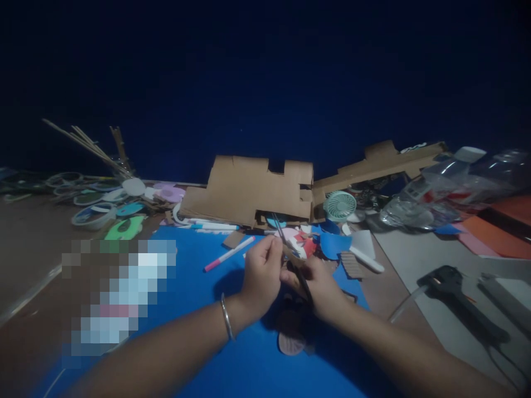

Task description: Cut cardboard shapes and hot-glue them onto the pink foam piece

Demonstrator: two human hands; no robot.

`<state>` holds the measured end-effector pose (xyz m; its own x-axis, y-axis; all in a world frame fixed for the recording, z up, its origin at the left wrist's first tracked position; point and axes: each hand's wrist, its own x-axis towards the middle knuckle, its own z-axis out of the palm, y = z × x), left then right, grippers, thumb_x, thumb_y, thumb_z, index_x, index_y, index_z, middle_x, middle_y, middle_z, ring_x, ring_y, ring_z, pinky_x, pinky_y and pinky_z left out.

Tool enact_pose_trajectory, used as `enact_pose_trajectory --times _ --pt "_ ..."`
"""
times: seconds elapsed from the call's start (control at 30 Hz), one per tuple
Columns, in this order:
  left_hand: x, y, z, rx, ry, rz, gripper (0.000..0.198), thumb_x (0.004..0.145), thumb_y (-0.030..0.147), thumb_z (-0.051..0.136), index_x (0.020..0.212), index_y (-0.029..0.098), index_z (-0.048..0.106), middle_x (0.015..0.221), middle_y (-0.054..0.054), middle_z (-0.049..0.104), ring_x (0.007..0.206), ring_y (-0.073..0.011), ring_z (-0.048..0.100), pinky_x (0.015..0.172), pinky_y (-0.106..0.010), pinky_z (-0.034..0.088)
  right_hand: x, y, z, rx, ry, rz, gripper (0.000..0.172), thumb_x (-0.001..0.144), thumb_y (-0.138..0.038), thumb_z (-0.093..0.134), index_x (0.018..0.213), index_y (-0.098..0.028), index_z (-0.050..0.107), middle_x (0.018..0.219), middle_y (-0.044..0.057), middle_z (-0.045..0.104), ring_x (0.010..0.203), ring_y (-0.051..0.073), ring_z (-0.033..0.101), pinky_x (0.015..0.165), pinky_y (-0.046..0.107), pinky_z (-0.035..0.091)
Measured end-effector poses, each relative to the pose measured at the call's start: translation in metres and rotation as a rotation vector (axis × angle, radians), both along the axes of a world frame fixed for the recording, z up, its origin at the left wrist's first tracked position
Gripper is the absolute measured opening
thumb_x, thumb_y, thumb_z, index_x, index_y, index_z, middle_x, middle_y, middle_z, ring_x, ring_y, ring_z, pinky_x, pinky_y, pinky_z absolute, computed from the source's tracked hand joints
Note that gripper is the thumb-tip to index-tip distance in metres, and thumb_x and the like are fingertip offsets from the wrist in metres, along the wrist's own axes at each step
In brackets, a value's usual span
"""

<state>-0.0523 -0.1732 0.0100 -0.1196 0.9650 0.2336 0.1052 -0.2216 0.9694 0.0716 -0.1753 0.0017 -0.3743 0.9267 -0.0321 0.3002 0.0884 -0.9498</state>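
My right hand (316, 284) is closed on the handles of a pair of scissors (286, 249), whose blades point up and away. Beside it my left hand (260, 272), with a metal bangle on the wrist, pinches a small brown cardboard piece (291, 255) at the blades. Both hands hover over a blue sheet (199, 287) on the table. Below the hands, a round pinkish cutout (291, 342) lies on the sheet. A pink marker (229, 254) rests on the sheet just left of my left hand.
Cut cardboard pieces (249, 188) lie behind the hands, with a small mint fan (339, 205), blue and white paper scraps (336, 243) and plastic bottles (435, 193) to the right. A black glue gun (460, 298) lies at right. Paper plates (95, 213) and sticks (87, 145) sit at left.
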Motion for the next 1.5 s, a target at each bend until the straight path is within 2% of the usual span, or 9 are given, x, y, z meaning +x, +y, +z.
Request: enact_pose_trajectory --times 0.37,0.63,0.8,0.93,1.03,1.17,1.3,1.4,1.5 --pt "0.003 -0.001 -0.001 -0.027 -0.124 -0.01 0.035 0.088 0.035 0.042 0.058 0.018 0.036 0.053 0.006 0.035 0.048 -0.0082 0.031 0.045 -0.021 0.027 0.001 -0.001 0.004 -0.012 0.005 0.001 0.039 0.07 -0.051 0.061 0.058 -0.015 0.056 0.049 -0.002 0.043 0.056 0.015 0.045 0.053 0.024 0.038" --pt "0.001 -0.004 -0.003 0.01 0.021 -0.117 0.037 0.089 0.034 0.041 0.056 0.018 0.039 0.052 0.004 0.038 0.051 -0.0096 0.037 0.048 -0.023 0.029 0.004 0.001 0.014 0.007 -0.003 0.104 0.02 0.071 -0.032 0.057 0.064 -0.016 0.047 0.058 -0.003 0.039 0.054 0.01 0.033 0.046 0.02 0.029" --pt "0.003 -0.005 -0.004 -0.011 -0.025 -0.12 0.036 0.089 0.035 0.04 0.057 0.018 0.039 0.054 0.004 0.039 0.051 -0.0092 0.037 0.048 -0.022 0.03 0.0 -0.001 0.013 0.012 0.038 0.025 0.011 0.063 -0.018 0.049 0.055 -0.017 0.041 0.053 -0.005 0.032 0.05 0.008 0.028 0.043 0.019 0.024" --pt "0.004 -0.004 -0.004 -0.016 -0.065 -0.145 0.036 0.09 0.036 0.039 0.058 0.018 0.041 0.055 0.004 0.041 0.05 -0.0087 0.038 0.048 -0.021 0.031 -0.002 0.0 0.011 -0.002 0.062 -0.012 0.014 0.063 -0.02 0.051 0.052 -0.017 0.041 0.05 -0.006 0.031 0.048 0.008 0.027 0.042 0.02 0.023" --pt "0.0 0.003 -0.001 0.016 -0.007 -0.123 0.035 0.09 0.036 0.037 0.059 0.019 0.039 0.053 0.005 0.038 0.047 -0.0086 0.036 0.046 -0.021 0.03 0.001 0.004 0.009 0.012 0.128 -0.135 0.024 0.067 -0.027 0.055 0.05 -0.018 0.042 0.048 -0.005 0.035 0.047 0.008 0.031 0.043 0.021 0.026" --pt "-0.018 0.025 0.011 0.062 0.199 -0.092 0.035 0.089 0.033 0.036 0.057 0.019 0.037 0.053 0.005 0.035 0.049 -0.0093 0.034 0.047 -0.022 0.028 0.01 0.015 0.018 0.064 0.21 -0.324 0.029 0.076 -0.04 0.053 0.058 -0.017 0.046 0.053 -0.003 0.041 0.05 0.01 0.037 0.045 0.022 0.029" --pt "-0.038 0.044 0.037 0.066 0.358 -0.213 0.033 0.085 0.031 0.043 0.055 0.017 0.043 0.052 0.004 0.037 0.051 -0.0101 0.035 0.048 -0.022 0.025 0.031 0.028 0.041 0.156 0.244 -0.424 0.029 0.068 -0.041 0.064 0.079 -0.016 0.053 0.068 0.0 0.051 0.06 0.013 0.048 0.053 0.024 0.039" --pt "-0.05 0.047 0.062 0.066 0.518 -0.31 0.034 0.082 0.03 0.046 0.051 0.016 0.044 0.051 0.004 0.037 0.052 -0.0104 0.035 0.05 -0.023 0.024 0.053 0.034 0.057 0.218 0.033 -0.436 0.043 0.063 -0.04 0.07 0.097 -0.019 0.053 0.088 0.004 0.056 0.075 0.018 0.054 0.062 0.028 0.044" --pt "-0.062 0.046 0.082 0.012 0.816 -0.456 0.034 0.083 0.033 0.044 0.054 0.017 0.05 0.052 0.003 0.043 0.05 -0.0111 0.038 0.049 -0.023 0.024 0.072 0.031 0.064 0.241 -0.19 -0.359 0.059 0.061 -0.044 0.072 0.11 -0.022 0.047 0.099 0.007 0.055 0.084 0.023 0.056 0.069 0.035 0.047"
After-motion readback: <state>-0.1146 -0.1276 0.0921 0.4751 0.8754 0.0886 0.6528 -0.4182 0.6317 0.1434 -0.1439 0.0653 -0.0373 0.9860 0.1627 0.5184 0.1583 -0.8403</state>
